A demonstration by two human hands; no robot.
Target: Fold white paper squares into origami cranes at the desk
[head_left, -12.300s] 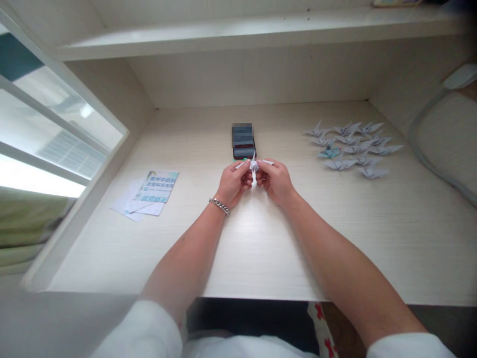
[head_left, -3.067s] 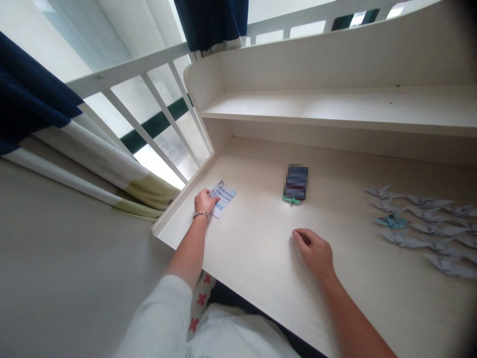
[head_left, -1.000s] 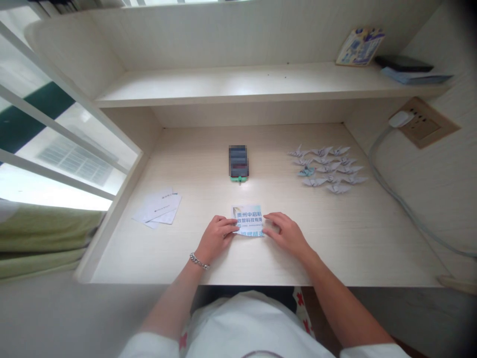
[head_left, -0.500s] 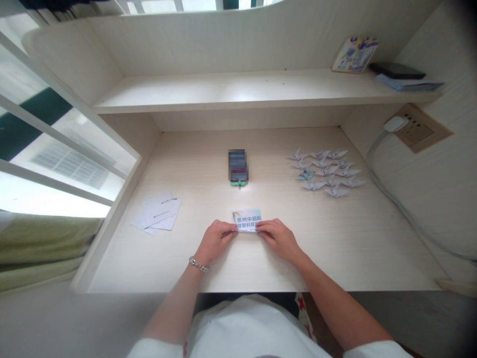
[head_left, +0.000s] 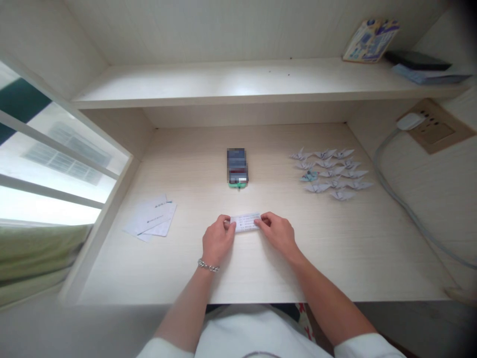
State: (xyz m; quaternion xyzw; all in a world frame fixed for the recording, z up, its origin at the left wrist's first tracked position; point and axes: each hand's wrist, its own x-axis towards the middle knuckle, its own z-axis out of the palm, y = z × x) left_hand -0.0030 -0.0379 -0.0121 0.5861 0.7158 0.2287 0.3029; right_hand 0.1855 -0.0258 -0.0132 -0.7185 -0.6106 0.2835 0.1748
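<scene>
A small sheet of paper (head_left: 245, 222), folded in half into a narrow white strip, lies on the pale wooden desk (head_left: 283, 248) in front of me. My left hand (head_left: 218, 240), with a bracelet at the wrist, presses its fingertips on the strip's left end. My right hand (head_left: 276, 231) pinches and presses the right end. Both hands have their fingers curled down onto the paper.
A phone (head_left: 237, 167) lies beyond the paper at mid-desk. Several folded paper cranes (head_left: 331, 171) sit at the back right. A few loose sheets (head_left: 152, 223) lie at the left. A shelf (head_left: 238, 82) above carries a booklet and dark items; a cable (head_left: 406, 209) hangs from a wall socket.
The printed sheet, flat a second ago, has been folded over into a narrow strip with its white side up. Both hands shifted onto its two ends.
</scene>
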